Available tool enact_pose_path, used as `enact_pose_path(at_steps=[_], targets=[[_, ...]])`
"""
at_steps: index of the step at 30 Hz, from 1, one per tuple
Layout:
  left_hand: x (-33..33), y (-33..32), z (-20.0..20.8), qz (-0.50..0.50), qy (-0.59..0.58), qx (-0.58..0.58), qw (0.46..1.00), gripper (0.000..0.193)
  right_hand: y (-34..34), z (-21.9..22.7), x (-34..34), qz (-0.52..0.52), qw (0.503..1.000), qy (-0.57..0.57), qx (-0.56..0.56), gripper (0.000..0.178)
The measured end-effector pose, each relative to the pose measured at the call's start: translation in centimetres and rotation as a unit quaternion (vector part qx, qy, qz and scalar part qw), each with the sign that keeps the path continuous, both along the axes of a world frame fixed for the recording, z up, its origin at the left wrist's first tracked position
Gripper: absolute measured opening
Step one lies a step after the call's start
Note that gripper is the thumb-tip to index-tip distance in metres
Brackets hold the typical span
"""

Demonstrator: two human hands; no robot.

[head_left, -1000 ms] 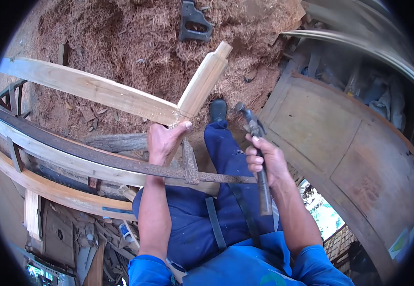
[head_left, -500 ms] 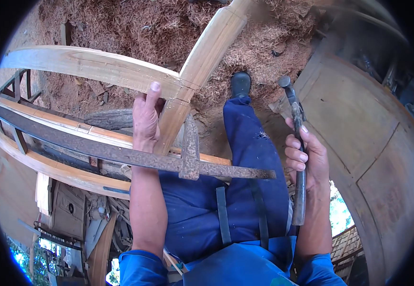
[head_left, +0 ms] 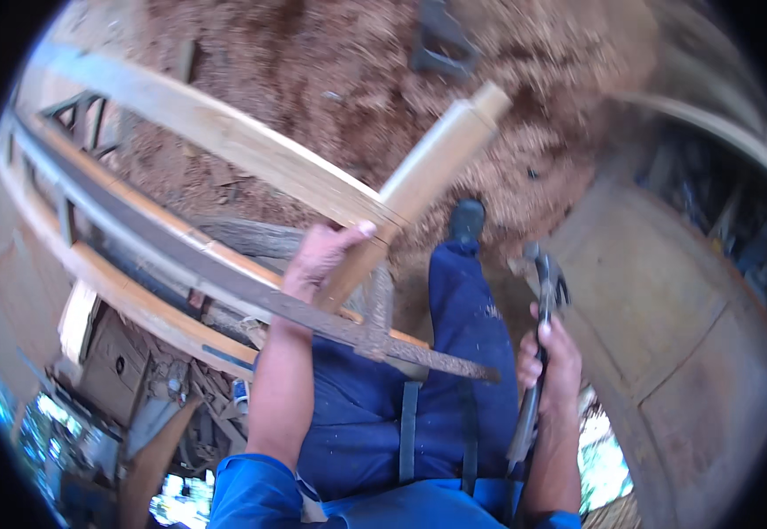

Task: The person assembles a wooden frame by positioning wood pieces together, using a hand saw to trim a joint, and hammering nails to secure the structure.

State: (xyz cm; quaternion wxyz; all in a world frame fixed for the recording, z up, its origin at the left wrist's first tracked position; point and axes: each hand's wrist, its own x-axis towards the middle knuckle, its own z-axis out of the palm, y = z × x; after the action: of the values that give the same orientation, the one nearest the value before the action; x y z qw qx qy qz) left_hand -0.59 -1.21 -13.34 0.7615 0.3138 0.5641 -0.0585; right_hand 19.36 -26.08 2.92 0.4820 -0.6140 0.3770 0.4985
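My left hand (head_left: 314, 254) is closed at a wooden joint, its thumb pressed on the wood and its other fingers partly hidden. There a long pale rail (head_left: 251, 145) meets a short, thick post (head_left: 441, 159), whose far end is cut to a tenon. A rusty bar clamp (head_left: 313, 319) runs below the joint, its sliding jaw (head_left: 378, 309) standing close by the post's near end. My right hand (head_left: 553, 357) is wrapped round the handle of a claw hammer (head_left: 524, 419). The hammer's head (head_left: 545, 269) points away from me, apart from the wood.
More curved wooden rails (head_left: 149, 295) lie at the left. A weathered log (head_left: 246, 236) sits behind the clamp. Wood shavings (head_left: 313, 79) cover the ground, with a dark metal piece (head_left: 443, 40) at the far side. A large wooden panel (head_left: 657, 291) stands on the right.
The view has swung, so the frame appears tilted and lower. My left thumb, raised before, now rests against the joint. The hammer remains in my right hand, which sits lower in the picture.
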Motion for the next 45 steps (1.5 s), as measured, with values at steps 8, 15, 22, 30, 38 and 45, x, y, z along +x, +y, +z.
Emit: enact_pose_path(at_steps=[8, 15, 22, 30, 38, 45], targets=[[-4.5, 3.6, 2.5, 0.012, 0.114, 0.412, 0.904, 0.034, -0.6, 3.2, -1.7, 0.309, 0.929, -0.198, -0.043, 0.027], [-11.4, 7.7, 5.0, -0.194, 0.389, 0.645, 0.628, 0.039, 15.2, -5.4, 11.0, 0.644, 0.449, -0.620, 0.013, 0.020], [-10.4, 7.8, 3.9, -0.138, 0.328, 0.652, 0.670, 0.036, 26.2, -20.1, 22.2, 0.633, 0.647, -0.425, -0.012, 0.029], [-12.1, 7.2, 3.7, -0.143, 0.346, 0.636, 0.674, 0.040, 24.4, -31.8, 21.6, 0.651, 0.448, -0.613, 0.025, 0.039], [-11.3, 7.6, 3.4, -0.136, 0.342, 0.648, 0.667, 0.040, 25.7, -31.1, 22.0, 0.678, 0.436, -0.591, 0.003, 0.038], [-12.1, 7.0, 3.4, -0.142, 0.348, 0.634, 0.676, 0.033, 24.0, -24.1, 26.5, 0.768, 0.338, -0.539, -0.075, 0.046]])
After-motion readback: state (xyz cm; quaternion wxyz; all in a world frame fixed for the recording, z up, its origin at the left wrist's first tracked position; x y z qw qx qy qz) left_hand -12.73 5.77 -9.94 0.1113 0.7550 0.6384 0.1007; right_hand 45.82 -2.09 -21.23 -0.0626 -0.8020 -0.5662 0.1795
